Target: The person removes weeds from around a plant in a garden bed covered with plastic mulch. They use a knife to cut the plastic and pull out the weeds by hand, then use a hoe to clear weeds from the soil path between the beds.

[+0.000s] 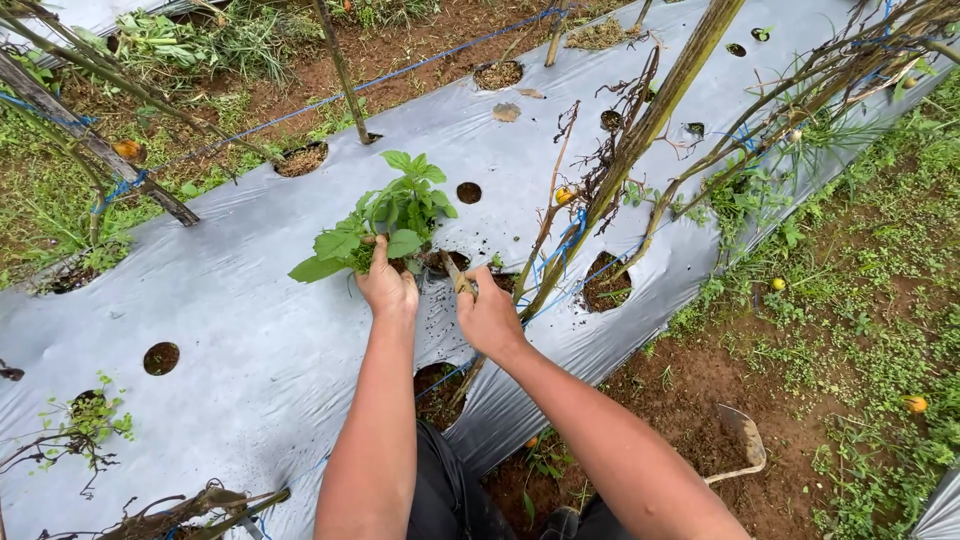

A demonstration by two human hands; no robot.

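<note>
The left hand (386, 284) is clenched around the base of a leafy green weed (385, 215), whose leaves fan out above and left of the fist, over a planting hole in the grey plastic mulch sheet (250, 330). Just right of it, the right hand (488, 318) is closed on a small tool (459, 275), with 1 bamboo stake (640, 130) leaning beyond.

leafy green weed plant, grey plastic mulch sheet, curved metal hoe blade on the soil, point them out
leafy green weed plant (398, 222), head view, on its leaves
grey plastic mulch sheet (250, 300), head view, on a bare stretch
curved metal hoe blade (745, 440), head view, on the blade
</note>
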